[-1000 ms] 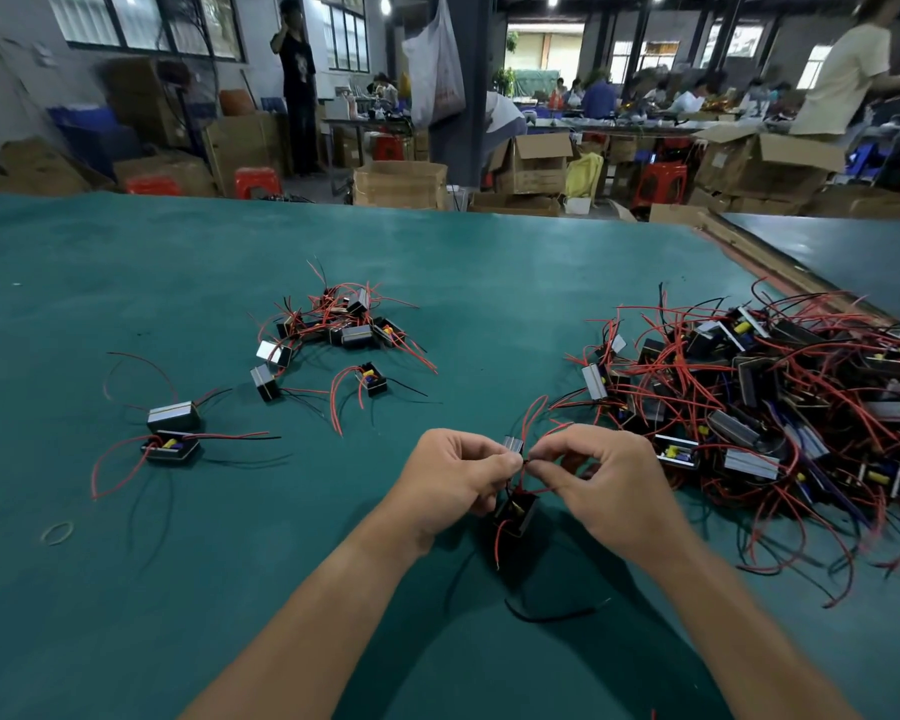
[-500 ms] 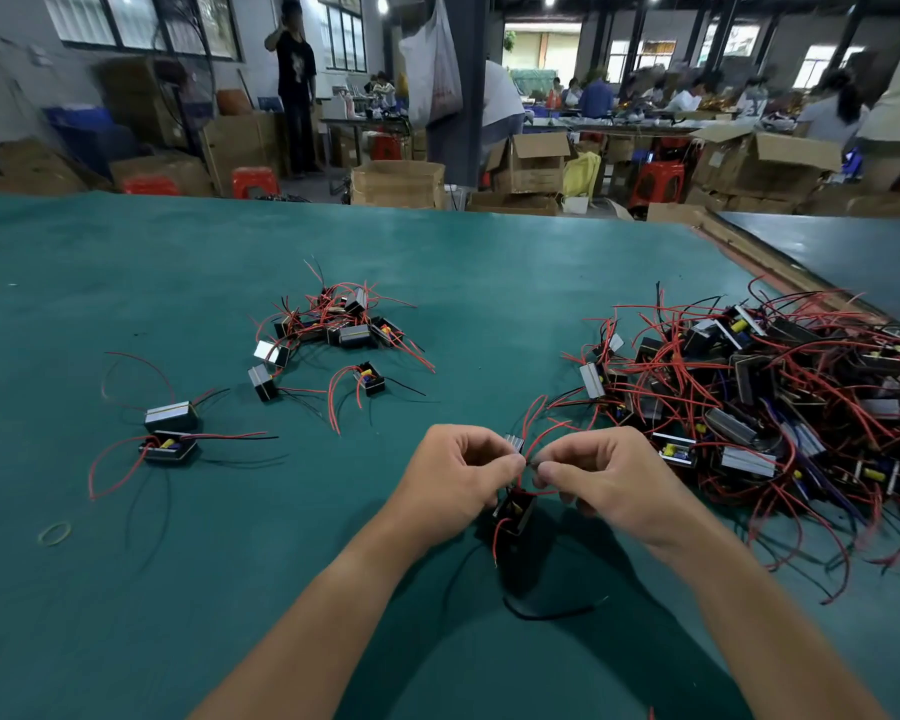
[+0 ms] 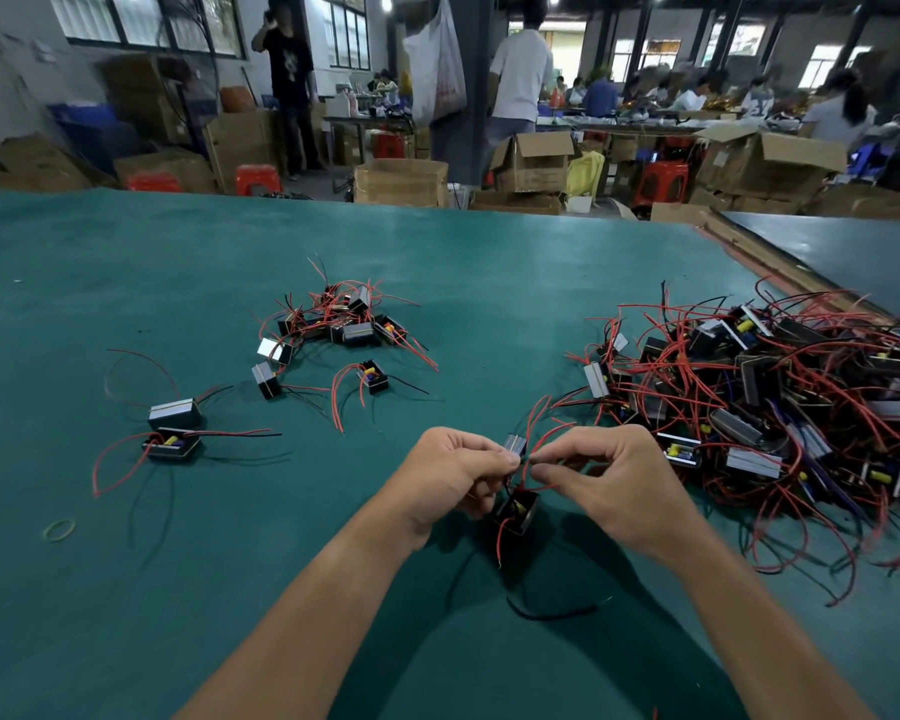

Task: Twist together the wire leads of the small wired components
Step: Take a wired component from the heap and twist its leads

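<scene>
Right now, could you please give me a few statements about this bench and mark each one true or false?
1. The left hand and right hand pinch red leads. True.
2. The big pile lies left of the hands. False: it lies to their right.
3. A rubber band lies on the mat. True.
4. The mat is red. False: it is green.

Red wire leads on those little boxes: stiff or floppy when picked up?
Probably springy, not limp: a loose red lead holds its arc. Likely bendable: left hand and right hand merely pinch wire leads. In the pile they'd probably snag.
</scene>
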